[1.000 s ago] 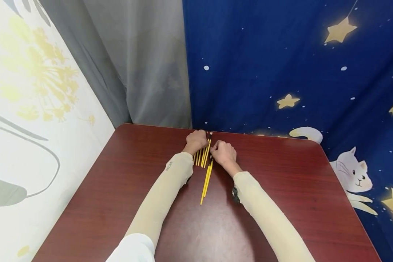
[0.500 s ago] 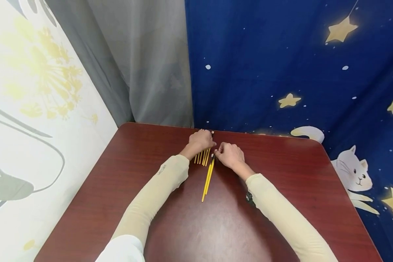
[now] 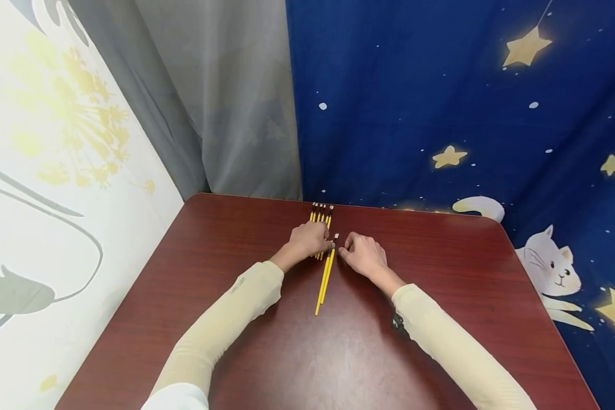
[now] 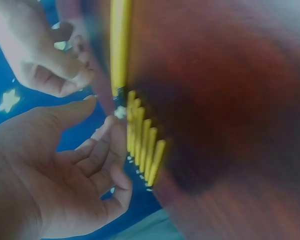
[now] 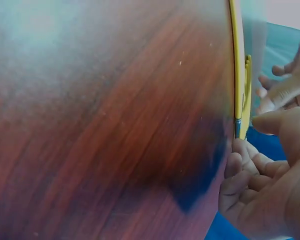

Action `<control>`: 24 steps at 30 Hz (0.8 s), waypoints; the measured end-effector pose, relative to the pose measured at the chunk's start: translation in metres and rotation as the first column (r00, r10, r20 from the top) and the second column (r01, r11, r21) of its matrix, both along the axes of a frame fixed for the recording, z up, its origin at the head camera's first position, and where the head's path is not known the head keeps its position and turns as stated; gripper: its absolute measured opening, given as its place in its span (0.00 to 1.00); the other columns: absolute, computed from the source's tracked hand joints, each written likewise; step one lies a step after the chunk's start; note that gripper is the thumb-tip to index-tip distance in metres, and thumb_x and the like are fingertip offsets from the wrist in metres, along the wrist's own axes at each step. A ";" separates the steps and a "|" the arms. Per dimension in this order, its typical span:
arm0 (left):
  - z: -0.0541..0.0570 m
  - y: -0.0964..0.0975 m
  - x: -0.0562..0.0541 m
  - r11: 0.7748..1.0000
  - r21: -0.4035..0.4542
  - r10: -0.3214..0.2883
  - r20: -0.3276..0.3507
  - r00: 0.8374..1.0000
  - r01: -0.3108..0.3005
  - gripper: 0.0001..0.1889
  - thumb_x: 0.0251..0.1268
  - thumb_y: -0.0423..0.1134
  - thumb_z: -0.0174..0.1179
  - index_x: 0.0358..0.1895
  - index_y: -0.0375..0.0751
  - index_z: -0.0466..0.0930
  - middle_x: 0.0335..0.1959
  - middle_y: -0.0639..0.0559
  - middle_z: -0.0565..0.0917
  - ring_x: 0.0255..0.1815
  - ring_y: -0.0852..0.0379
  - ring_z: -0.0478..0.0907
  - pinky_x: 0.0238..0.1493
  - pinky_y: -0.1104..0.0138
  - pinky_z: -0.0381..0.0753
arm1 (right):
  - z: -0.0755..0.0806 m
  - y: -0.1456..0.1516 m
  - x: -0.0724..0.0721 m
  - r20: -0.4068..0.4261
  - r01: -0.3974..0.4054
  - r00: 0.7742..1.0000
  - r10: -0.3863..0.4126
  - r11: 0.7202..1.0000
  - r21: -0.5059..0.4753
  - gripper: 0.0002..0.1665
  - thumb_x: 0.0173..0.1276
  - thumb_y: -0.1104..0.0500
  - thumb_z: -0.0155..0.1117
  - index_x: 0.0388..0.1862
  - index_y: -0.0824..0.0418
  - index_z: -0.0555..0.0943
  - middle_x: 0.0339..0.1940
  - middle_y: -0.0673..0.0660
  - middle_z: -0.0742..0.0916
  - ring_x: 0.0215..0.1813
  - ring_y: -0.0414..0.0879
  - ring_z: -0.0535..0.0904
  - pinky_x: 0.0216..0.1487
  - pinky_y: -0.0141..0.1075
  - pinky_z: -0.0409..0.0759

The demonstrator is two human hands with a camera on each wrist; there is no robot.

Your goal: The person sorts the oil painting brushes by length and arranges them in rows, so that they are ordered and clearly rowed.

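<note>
Several paintbrushes with yellow handles, dark ferrules and pale tips lie on the table. A row of them (image 3: 321, 212) sits side by side at the far edge. Nearer lie two more paintbrushes (image 3: 325, 279), close together and slightly slanted. My left hand (image 3: 307, 238) is over the row and hides its middle; its fingertips are at the tips of the nearer pair. In the left wrist view, a gap shows between thumb (image 4: 80, 110) and forefinger. To the right of the pair, my right hand (image 3: 366, 255) has loosely bent fingers and holds nothing.
The dark red wooden table (image 3: 415, 341) ends at a far edge just behind the row. A grey curtain (image 3: 246, 114) and a blue star-patterned curtain (image 3: 379, 114) hang behind it. A white patterned curtain (image 3: 56, 228) stands along the left.
My left hand has moved back toward me, uncovering the tips of the row. My right hand has shifted right and nearer, away from the brushes. The nearer pair has hardly moved.
</note>
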State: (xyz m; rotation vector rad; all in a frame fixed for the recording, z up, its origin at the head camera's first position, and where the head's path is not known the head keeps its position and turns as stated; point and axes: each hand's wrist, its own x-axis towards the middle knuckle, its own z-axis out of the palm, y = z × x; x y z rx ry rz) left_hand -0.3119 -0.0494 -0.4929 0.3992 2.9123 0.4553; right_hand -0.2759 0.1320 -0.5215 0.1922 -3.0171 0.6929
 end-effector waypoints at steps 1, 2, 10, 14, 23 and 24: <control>-0.003 -0.002 0.003 1.000 0.002 -0.012 -0.002 1.000 0.012 0.21 0.70 0.54 0.69 0.18 0.54 0.78 0.16 0.58 0.77 0.23 0.55 0.78 0.24 0.61 0.72 | -0.001 0.000 0.002 0.009 0.004 1.000 -0.004 1.000 0.008 0.14 0.70 0.42 0.71 0.32 0.48 0.81 0.26 0.49 0.86 0.32 0.51 0.83 0.34 0.47 0.79; -0.006 -0.004 0.006 1.000 0.003 -0.025 -0.003 1.000 0.025 0.23 0.70 0.54 0.69 0.16 0.54 0.77 0.14 0.58 0.75 0.22 0.56 0.77 0.23 0.62 0.71 | -0.002 0.000 0.005 0.018 0.008 1.000 -0.009 1.000 0.016 0.15 0.70 0.41 0.71 0.32 0.48 0.81 0.27 0.49 0.86 0.31 0.51 0.83 0.33 0.47 0.79; -0.017 -0.017 0.028 0.999 -0.011 -0.051 -0.014 0.999 0.051 0.18 0.67 0.54 0.71 0.23 0.52 0.80 0.20 0.58 0.77 0.25 0.56 0.76 0.24 0.62 0.71 | -0.007 -0.008 0.018 0.065 -0.006 0.998 0.005 1.000 0.021 0.19 0.70 0.37 0.69 0.26 0.47 0.82 0.26 0.49 0.87 0.30 0.49 0.82 0.29 0.45 0.76; -0.017 -0.020 0.036 0.999 -0.004 -0.040 -0.006 0.999 0.040 0.19 0.67 0.54 0.71 0.21 0.52 0.80 0.19 0.58 0.78 0.23 0.57 0.76 0.24 0.62 0.71 | -0.010 -0.015 0.021 0.079 -0.010 0.997 0.009 1.000 0.010 0.21 0.70 0.36 0.69 0.23 0.47 0.81 0.25 0.49 0.86 0.30 0.49 0.82 0.29 0.44 0.75; -0.021 -0.022 0.049 0.999 -0.013 -0.045 0.039 0.998 0.046 0.23 0.69 0.51 0.67 0.15 0.54 0.73 0.15 0.60 0.72 0.20 0.59 0.72 0.23 0.63 0.69 | -0.017 -0.023 0.023 0.090 -0.015 0.996 0.014 1.000 0.010 0.16 0.70 0.44 0.69 0.25 0.47 0.80 0.24 0.49 0.84 0.29 0.48 0.80 0.29 0.43 0.73; -0.021 -0.022 0.050 0.999 -0.007 -0.047 0.042 0.998 0.047 0.22 0.69 0.50 0.67 0.15 0.54 0.73 0.15 0.60 0.72 0.20 0.59 0.72 0.24 0.63 0.70 | -0.018 -0.023 0.023 0.091 -0.016 0.996 0.015 1.000 0.009 0.15 0.70 0.45 0.69 0.25 0.47 0.80 0.24 0.49 0.84 0.29 0.48 0.80 0.28 0.43 0.73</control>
